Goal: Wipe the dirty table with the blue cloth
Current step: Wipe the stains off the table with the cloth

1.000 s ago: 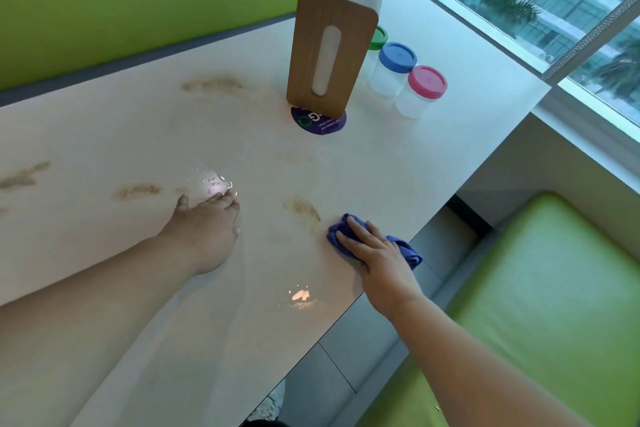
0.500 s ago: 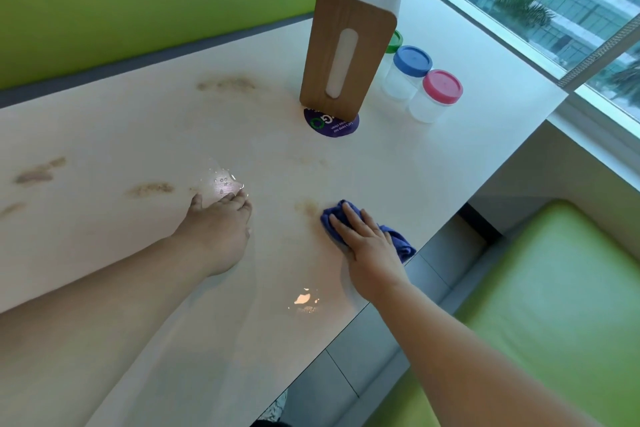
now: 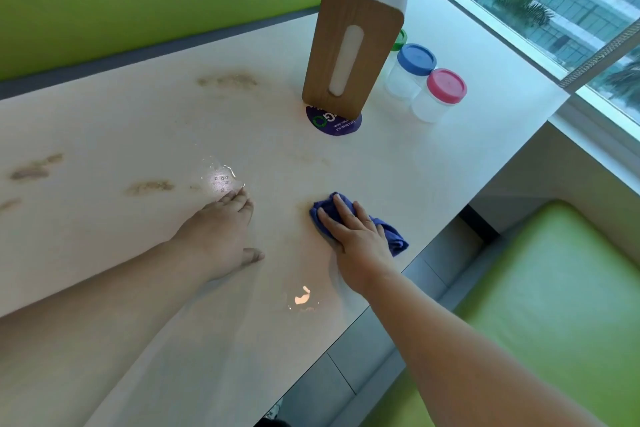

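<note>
The white table [image 3: 104, 121] carries several brown smears: one at the back [image 3: 227, 80], one at mid-left [image 3: 149, 186], one at the far left [image 3: 33, 170]. A crumpled blue cloth [image 3: 393, 236] lies near the table's right front edge. My right hand [image 3: 356, 232] presses flat on top of the cloth, fingers pointing away from me, covering most of it. A faint brown trace shows just left of the cloth. My left hand [image 3: 221, 232] rests palm down on the table to the left of the cloth, fingers spread, holding nothing.
A wooden tissue box [image 3: 353, 42] stands upright on a round purple sticker [image 3: 334, 121] at the back. Beside it are three clear jars, with lids of pink [image 3: 446, 85], blue [image 3: 416, 59] and green [image 3: 400, 40]. A green bench seat [image 3: 554, 288] lies right of the table.
My right hand has slid the blue cloth leftward and away over the brown smear, which has mostly gone. The left hand has stayed flat in place.
</note>
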